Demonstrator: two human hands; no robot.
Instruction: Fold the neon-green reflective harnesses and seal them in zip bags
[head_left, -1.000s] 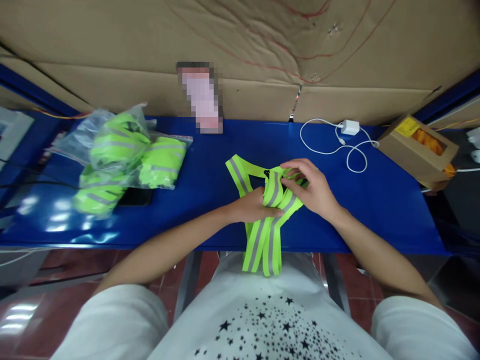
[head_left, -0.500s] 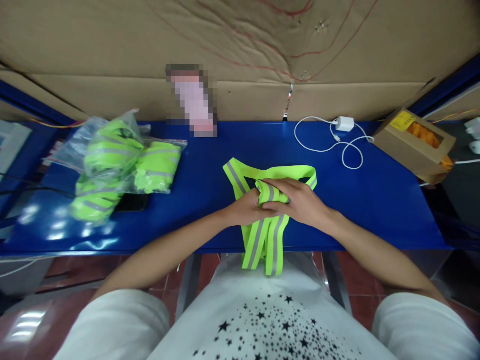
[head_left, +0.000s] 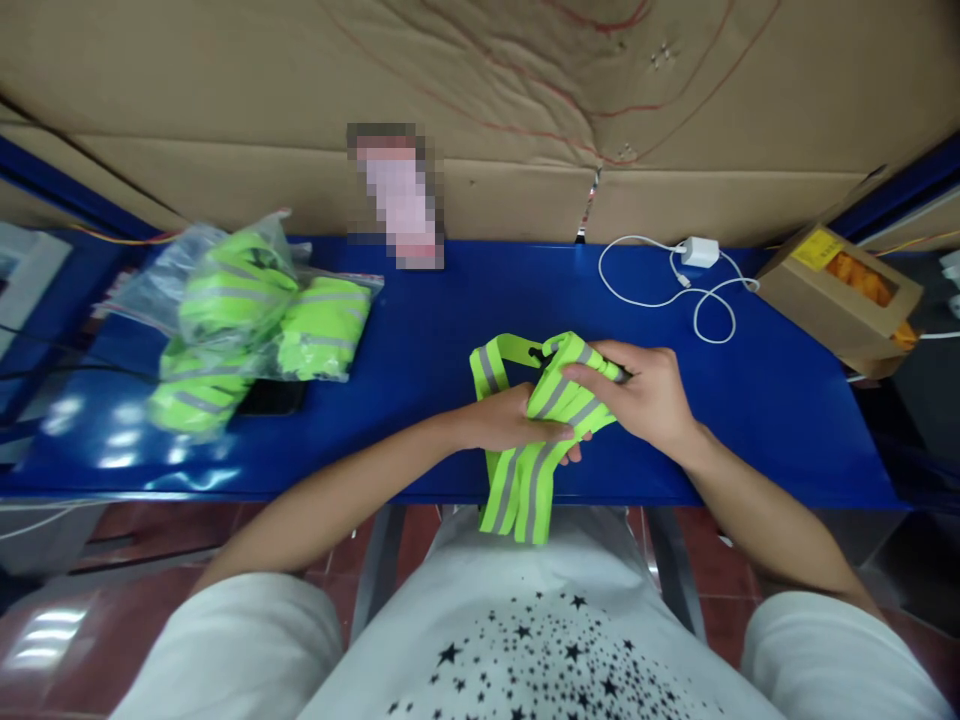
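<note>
Over the front part of the blue table, both hands grip a neon yellow-green strap (head_left: 571, 385) with grey reflective stripes, bunched in several layers. My left hand (head_left: 510, 418) is closed around the lower layers, its thumb on top and some fingertips showing beneath. My right hand (head_left: 643, 393) pinches the upper right part between thumb and fingers. Two strap lengths hang down past the table edge, in front of the white shirt. A loop with a dark buckle or clip lies beyond the hands, partly hidden by the folds.
Clear bags of similar green straps (head_left: 232, 300) lie at the left, partly over a dark flat object (head_left: 274, 398). A white charger (head_left: 700, 252) with a looped cable is at the back right, beside a cardboard box (head_left: 836, 300) holding orange items. A cardboard wall (head_left: 675, 200) stands behind.
My right hand has moved right and turned, drawing the folded strap out flatter. The small roll between the hands has become a wider bundle. My left hand's fingertips now show underneath.
</note>
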